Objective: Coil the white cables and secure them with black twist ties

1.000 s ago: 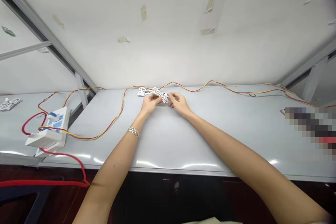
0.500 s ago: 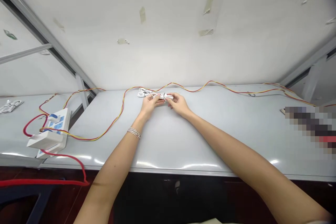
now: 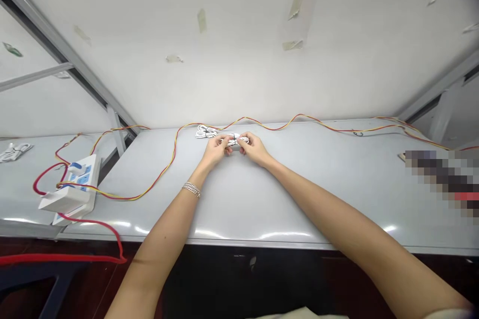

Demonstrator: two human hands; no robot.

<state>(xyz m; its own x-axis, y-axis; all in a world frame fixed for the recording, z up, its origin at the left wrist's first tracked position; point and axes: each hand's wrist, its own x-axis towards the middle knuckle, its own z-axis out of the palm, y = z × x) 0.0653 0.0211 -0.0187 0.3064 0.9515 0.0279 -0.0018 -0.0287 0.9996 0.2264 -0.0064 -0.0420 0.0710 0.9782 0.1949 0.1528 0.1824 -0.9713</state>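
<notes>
Between my two hands is a white cable bundle (image 3: 234,140), folded up and bound at its middle with a dark tie. My left hand (image 3: 217,149) pinches its left end, and my right hand (image 3: 255,148) is closed on its right end. The bundle is close above the grey tabletop (image 3: 239,199); whether it touches the surface I cannot tell. Just behind my left hand lies a second white cable bundle (image 3: 204,132), also bound with a dark tie and partly hidden by the fingers.
A red and yellow twisted wire (image 3: 172,159) runs along the back of the table to a white power strip (image 3: 84,174) at the left. A thick red cable (image 3: 108,224) hangs over the front edge. Another white cable (image 3: 15,152) lies far left. A blurred-out object (image 3: 441,174) is at the right.
The held cable bundle has come slightly away from the bundle behind it. My left hand has shifted a little to the right and toward me; the right hand has barely moved.
</notes>
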